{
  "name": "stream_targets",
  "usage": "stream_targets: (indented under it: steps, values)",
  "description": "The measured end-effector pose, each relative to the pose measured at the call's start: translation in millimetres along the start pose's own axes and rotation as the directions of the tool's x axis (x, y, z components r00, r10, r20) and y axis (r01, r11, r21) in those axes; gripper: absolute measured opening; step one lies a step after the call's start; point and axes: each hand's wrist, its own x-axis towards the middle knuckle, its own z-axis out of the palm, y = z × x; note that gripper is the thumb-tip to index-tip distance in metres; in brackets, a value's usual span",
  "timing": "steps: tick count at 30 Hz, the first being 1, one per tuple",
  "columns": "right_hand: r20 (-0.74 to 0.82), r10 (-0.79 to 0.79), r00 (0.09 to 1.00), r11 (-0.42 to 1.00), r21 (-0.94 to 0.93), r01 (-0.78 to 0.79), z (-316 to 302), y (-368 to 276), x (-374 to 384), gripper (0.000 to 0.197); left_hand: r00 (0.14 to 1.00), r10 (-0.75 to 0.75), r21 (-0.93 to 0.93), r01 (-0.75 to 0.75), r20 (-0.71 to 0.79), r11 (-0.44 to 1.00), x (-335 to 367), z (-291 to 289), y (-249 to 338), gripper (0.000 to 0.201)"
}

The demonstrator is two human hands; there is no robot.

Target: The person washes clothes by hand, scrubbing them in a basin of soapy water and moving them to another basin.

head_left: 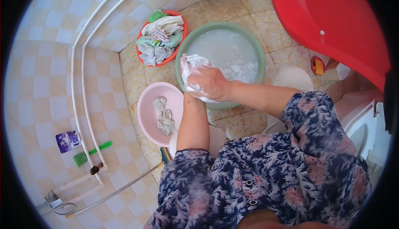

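Observation:
Over the near left rim of a green basin (262,62) of cloudy, sudsy water, both hands work at a wet white cloth (196,60). My right hand (208,81) is closed on the cloth from above, its knuckles up. Beneath it, my left hand (185,62) is wrapped in the soapy cloth, and only a bit of its fingers shows at the left. Foam clings to the cloth and hangs below the hands. What garment the cloth is, I cannot make out.
A red basin (185,25) heaped with clothes stands behind at the left. Nearer is a pink basin (145,116) with small balled cloths (166,123). A large red tub (341,25) fills the right; a white toilet (361,135) is beside me. White pipes (74,83) run along the tiled wall.

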Motion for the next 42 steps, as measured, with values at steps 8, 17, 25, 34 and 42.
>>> stream_targets:
  steps: [8,17,25,34,42]
  values:
    - [-0.152,0.457,0.877,0.885,-0.023,-0.465,-7.8,44.8,17.6,0.021,0.874,0.097,0.070,-0.073,-0.477,0.995,13.4,-21.5,-17.2,0.021]
    - [-0.106,0.443,0.890,0.867,-0.202,-0.456,-17.9,70.5,9.7,0.023,0.856,0.086,0.075,-0.055,-0.510,0.996,11.5,24.4,-25.8,0.026]
    - [0.001,0.175,0.985,0.977,-0.125,-0.173,-7.0,45.2,-5.3,0.022,0.983,-0.025,-0.055,0.015,-0.183,0.998,9.7,-2.5,-21.6,0.027]
    - [-0.016,0.064,0.998,0.997,0.038,-0.064,5.5,7.4,4.0,0.023,0.969,-0.009,-0.200,0.060,0.248,0.978,1.8,-38.6,5.7,0.029]
    - [-0.063,0.376,0.925,0.921,-0.090,-0.380,-9.1,47.5,13.5,0.023,0.823,0.064,0.085,-0.020,-0.565,0.996,12.5,-1.2,-7.9,0.028]
